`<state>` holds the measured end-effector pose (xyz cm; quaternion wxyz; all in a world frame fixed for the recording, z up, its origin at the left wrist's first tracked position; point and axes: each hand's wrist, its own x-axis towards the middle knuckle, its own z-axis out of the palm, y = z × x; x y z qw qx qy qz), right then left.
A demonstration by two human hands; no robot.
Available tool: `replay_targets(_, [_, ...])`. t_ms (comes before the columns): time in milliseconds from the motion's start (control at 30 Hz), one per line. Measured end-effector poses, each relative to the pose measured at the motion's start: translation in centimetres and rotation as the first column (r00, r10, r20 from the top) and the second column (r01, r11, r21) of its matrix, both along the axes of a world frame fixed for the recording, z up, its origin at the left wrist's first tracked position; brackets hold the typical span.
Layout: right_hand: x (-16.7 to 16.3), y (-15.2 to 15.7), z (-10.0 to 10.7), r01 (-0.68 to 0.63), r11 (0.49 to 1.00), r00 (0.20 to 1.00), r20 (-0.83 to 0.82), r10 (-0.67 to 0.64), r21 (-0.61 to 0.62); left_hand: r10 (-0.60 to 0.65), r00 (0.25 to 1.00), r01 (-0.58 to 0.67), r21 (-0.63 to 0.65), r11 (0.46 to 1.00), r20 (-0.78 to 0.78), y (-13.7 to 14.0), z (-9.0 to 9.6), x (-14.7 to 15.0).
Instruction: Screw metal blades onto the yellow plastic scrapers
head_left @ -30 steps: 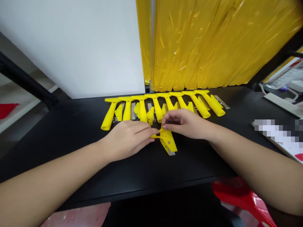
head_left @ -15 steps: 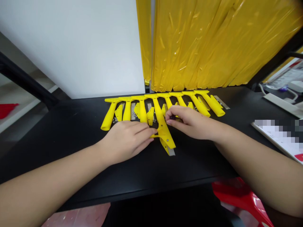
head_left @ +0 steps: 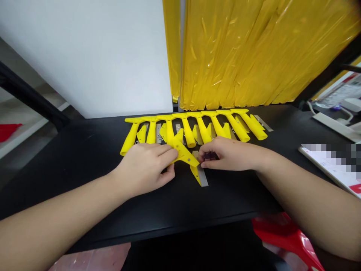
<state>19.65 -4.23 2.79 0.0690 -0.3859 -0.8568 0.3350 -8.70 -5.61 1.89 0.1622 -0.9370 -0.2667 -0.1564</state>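
My left hand [head_left: 150, 163] is closed on a yellow plastic scraper handle [head_left: 184, 155], gripping it near its wide, angled end. One metal fastener shows near the tip of that end. Just below and beyond it, a flat metal blade [head_left: 203, 177] and a small yellow plate [head_left: 195, 174] with a hole lie on the black table. My right hand [head_left: 225, 154] hovers just right of the handle with fingers curled. Something dark shows inside its fingers, but I cannot make it out.
Behind my hands, several yellow handles [head_left: 199, 126] stand in a row on the black table [head_left: 135, 210], with small yellow plates, blades and tiny screws between them. A white panel [head_left: 113, 56] and yellow plastic sheeting [head_left: 239, 56] rise behind. Papers [head_left: 327, 165] lie at right.
The yellow handle in my left hand has swung left and come away from the blade and small plate, which stay on the table. My right hand has moved slightly down, toward the blade.
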Motion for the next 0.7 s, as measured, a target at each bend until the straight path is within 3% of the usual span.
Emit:
replay_targets(133, [0.1,0.0,0.0,0.109,0.993,0.984,-0.139,-0.115,-0.049,-0.032,0.999,0.032,0.011,0.999,0.023,-0.1,-0.1,0.0])
replay_targets(300, [-0.7,-0.2,-1.2,0.126,0.971,0.868,-0.451,-0.208,-0.205,-0.078,0.994,0.074,0.048,0.996,0.078,-0.2,-0.2,0.1])
replay_targets(467, [-1.2,-0.2,-2.1,0.068,0.951,0.86,-0.467,-0.209,-0.301,-0.078,0.993,0.075,0.036,0.997,0.086,-0.3,-0.5,0.2])
replay_targets(700, [-1.5,-0.1,-2.8,0.077,0.938,0.863,-0.449,-0.232,-0.337,-0.074,0.992,0.069,0.055,0.996,0.103,-0.2,-0.5,0.2])
